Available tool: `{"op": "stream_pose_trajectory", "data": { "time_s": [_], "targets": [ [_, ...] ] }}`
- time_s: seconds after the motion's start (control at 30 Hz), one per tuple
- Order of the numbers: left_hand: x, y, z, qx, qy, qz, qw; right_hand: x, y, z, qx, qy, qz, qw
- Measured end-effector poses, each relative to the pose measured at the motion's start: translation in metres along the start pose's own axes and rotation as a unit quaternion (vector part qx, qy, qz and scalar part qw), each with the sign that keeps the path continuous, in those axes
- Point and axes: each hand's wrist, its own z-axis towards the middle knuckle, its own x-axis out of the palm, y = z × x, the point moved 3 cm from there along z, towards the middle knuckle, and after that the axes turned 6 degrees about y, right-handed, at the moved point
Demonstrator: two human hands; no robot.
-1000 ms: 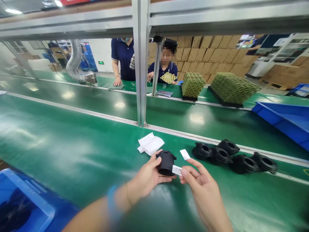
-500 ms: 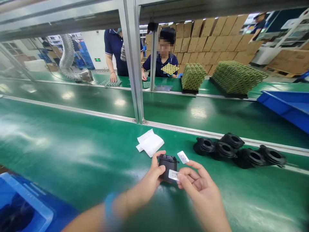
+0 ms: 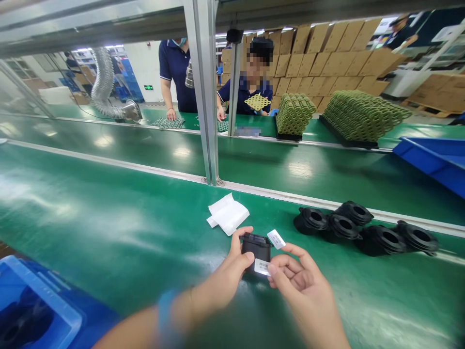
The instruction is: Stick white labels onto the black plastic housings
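Green belt [image 3: 109,203] under a black rubber coupling [image 3: 256,247] in left fingers [image 3: 236,247], right fingers [image 3: 286,261] pinching a white label [image 3: 262,266]

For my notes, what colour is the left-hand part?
The part is black, best seen in the head view.

This is a factory assembly floor. A green belt conveyor [image 3: 109,203] runs beneath the fingers [image 3: 286,271], with black moulded parts [image 3: 381,240] lying just to their right and a blue plastic tote [image 3: 428,162] farther right. Ahead of them stand an aluminium-profile frame [image 3: 203,97], co-workers in matching navy polo shirts [image 3: 176,72], and stacked cardboard cartons [image 3: 319,63].
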Motion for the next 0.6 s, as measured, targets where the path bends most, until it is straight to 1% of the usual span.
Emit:
{"op": "stream_pose_trajectory", "data": {
  "time_s": [0.17, 0.43, 0.6],
  "targets": [
    [-0.0007, -0.0001, -0.0004, -0.006, -0.01, 0.02, 1.0, 0.0017, -0.0004, 0.0006, -0.002, -0.002, -0.007, 1.0],
    [-0.0022, -0.0007, -0.0001, -0.002, -0.001, 0.026, 1.0, 0.0013, -0.001, -0.0009, -0.005, -0.01, -0.018, 1.0],
    [-0.0013, -0.0012, 0.0002, -0.007, 0.006, 0.012, 1.0, 0.0024, -0.0001, 0.001, -0.008, -0.01, -0.019, 1.0]
  ]
}}
